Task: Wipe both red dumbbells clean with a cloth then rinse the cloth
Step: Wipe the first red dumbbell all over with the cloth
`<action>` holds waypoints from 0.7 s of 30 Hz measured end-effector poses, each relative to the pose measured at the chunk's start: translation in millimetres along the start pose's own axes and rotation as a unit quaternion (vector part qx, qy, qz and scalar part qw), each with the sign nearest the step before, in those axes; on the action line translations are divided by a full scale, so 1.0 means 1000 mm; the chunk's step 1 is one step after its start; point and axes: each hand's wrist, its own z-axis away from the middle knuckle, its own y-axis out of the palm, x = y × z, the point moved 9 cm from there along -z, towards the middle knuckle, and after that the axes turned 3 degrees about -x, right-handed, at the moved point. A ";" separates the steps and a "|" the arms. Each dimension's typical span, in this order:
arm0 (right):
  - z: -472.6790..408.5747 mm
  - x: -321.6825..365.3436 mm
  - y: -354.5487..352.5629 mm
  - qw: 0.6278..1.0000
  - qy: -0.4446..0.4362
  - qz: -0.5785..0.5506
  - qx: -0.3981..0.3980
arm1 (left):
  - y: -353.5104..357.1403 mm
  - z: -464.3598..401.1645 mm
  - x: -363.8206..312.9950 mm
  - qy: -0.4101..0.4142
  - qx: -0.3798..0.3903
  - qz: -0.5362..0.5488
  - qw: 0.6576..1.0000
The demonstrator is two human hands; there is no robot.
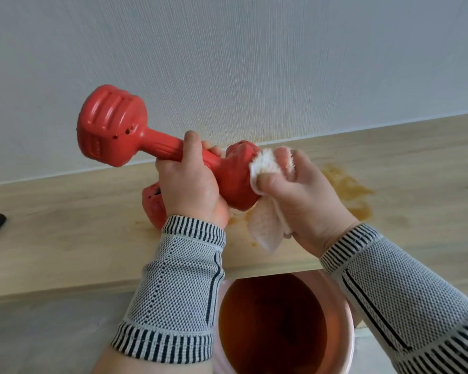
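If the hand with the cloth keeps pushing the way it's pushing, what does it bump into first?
Nothing new: the right hand already presses the white cloth against the near head of the red dumbbell. Past that head, the left hand gripping the handle would probably be next, though depth is hard to judge.

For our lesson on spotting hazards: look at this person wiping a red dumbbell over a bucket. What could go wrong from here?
1. The left hand alone grips the dumbbell by its handle; it might slip and drop into the bucket of brown water below.
2. The cloth in the right hand could spread the brown stain on the shelf.
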 end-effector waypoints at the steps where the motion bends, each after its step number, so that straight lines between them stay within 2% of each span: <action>1: 0.001 0.003 0.001 1.000 -0.018 0.021 0.000 | -0.001 -0.001 0.001 -0.009 0.004 0.007 1.000; 3: 0.002 0.005 -0.001 0.998 -0.035 0.042 -0.015 | -0.001 0.001 0.004 -0.028 0.012 0.017 0.999; 6: -0.002 0.001 -0.007 0.999 -0.005 0.012 -0.037 | 0.002 0.002 0.006 -0.031 0.033 0.022 0.999; 8: -0.005 -0.004 -0.008 0.998 0.042 -0.041 -0.032 | 0.007 0.003 0.006 -0.029 0.059 0.023 0.998; 11: -0.005 -0.019 -0.011 0.982 0.161 -0.098 -0.004 | 0.016 0.009 0.009 -0.051 0.111 0.032 0.992; 15: -0.006 -0.036 -0.009 0.961 0.250 -0.105 0.062 | 0.028 0.017 0.010 -0.027 0.175 -0.004 0.984; 18: -0.005 -0.040 -0.009 0.955 0.264 -0.109 0.081 | 0.033 0.020 0.012 -0.008 0.194 -0.024 0.981; 21: -0.003 -0.034 -0.011 0.965 0.237 -0.097 0.059 | 0.032 0.018 0.012 -0.001 0.165 -0.032 0.986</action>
